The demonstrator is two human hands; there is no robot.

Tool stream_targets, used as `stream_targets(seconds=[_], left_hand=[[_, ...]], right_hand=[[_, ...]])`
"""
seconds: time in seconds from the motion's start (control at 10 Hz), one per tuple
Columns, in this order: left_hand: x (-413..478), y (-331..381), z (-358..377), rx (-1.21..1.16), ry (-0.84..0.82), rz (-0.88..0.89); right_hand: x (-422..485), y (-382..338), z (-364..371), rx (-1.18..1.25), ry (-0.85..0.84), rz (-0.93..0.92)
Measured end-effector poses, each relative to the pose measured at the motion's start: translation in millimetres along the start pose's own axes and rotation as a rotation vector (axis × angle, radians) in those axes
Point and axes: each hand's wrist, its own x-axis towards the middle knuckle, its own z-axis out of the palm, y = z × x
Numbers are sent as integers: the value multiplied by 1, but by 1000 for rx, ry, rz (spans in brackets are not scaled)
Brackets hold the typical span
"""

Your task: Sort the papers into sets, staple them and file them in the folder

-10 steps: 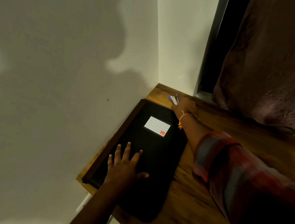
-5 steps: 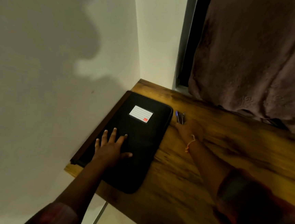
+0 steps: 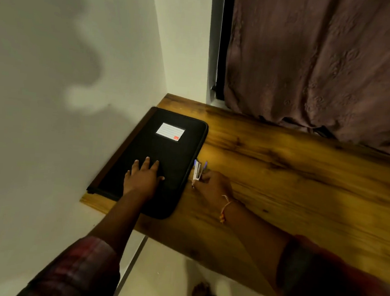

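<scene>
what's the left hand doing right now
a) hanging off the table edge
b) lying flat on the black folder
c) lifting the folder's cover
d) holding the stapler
B: the left hand lies with straight, spread fingers on the closed black folder, while the right hand holds the stapler beside it.

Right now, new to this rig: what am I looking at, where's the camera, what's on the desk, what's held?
No machine: a person's two bare hands, filmed by one wide-angle head-worn camera looking down. The left hand lies flat on a closed black rectangular folder with a white label, which rests on the brown wooden tabletop by the wall. The right hand pinches a small blue-and-white stapler just beside the folder. A brownish curtain hangs behind. No loose papers show.
</scene>
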Motion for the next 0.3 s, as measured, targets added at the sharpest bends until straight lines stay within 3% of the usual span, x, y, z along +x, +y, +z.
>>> stream_targets(seconds=[0.1, 0.3], left_hand=[[-19, 11, 6, -26, 26, 19], [-70, 41, 10, -2, 239, 174]], right_hand=[[-14, 2, -18, -83, 12, -22], [-64, 11, -73, -534, 213, -201]])
